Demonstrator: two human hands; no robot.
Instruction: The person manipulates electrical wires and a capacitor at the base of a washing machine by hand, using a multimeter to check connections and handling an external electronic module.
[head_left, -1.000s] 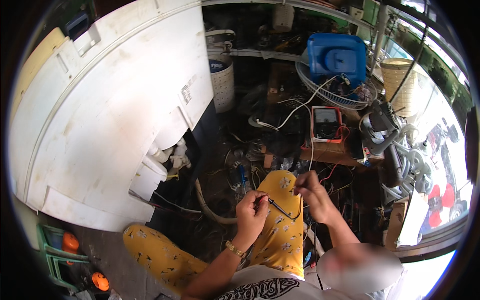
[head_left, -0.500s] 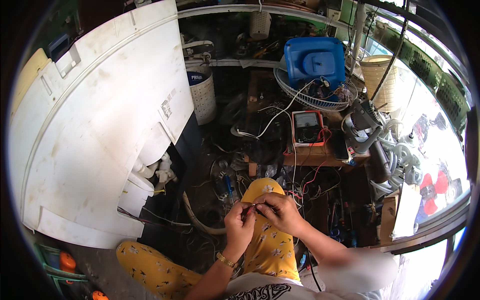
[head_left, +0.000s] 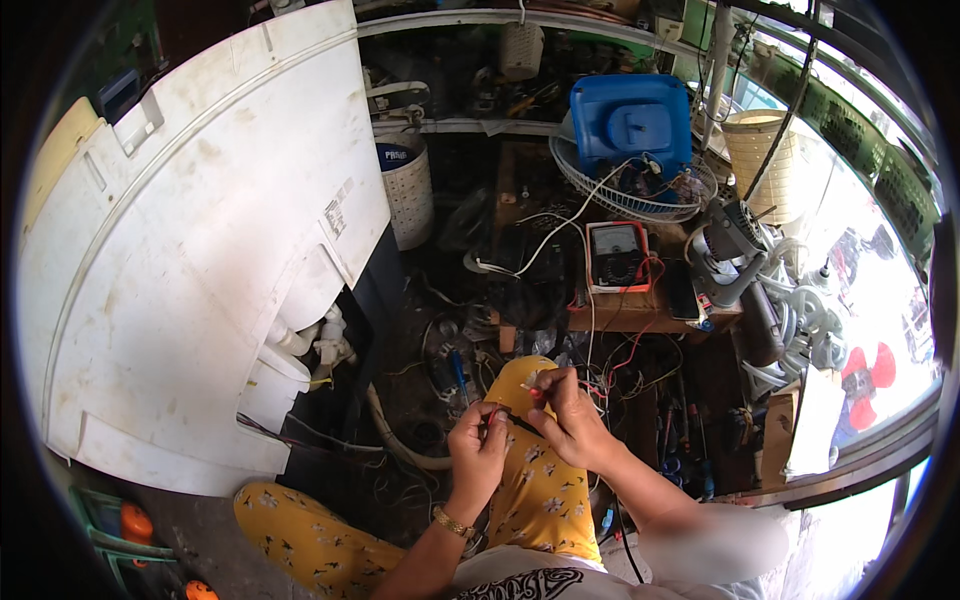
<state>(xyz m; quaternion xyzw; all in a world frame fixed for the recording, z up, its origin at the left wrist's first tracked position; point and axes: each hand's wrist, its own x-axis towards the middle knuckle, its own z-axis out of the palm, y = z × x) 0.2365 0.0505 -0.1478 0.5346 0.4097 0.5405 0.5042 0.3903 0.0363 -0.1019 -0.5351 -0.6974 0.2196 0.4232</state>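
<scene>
Both my hands are over my right thigh, in patterned yellow trousers [head_left: 545, 490]. With thumb and fingers closed, my left hand [head_left: 477, 450] pinches a thin red and dark piece [head_left: 496, 414]; it looks like wire, but most of it is hidden. A short gap to the right, my right hand [head_left: 574, 425] is raised, its thumb and forefinger pinched on a small red piece [head_left: 537, 397] whose kind is too small to tell. The fingertips of the two hands are apart.
A large white appliance panel [head_left: 210, 250] fills the left. Ahead, an analog multimeter [head_left: 617, 255] with red leads lies on a wooden box [head_left: 640, 318]. Behind it, a blue plastic cover [head_left: 630, 125] rests in a fan guard [head_left: 600, 200]. A motor [head_left: 730, 235] stands at right.
My hands were together at the fingertips and have come apart. The right hand has moved up and to the right with the red piece; the left has barely moved.
</scene>
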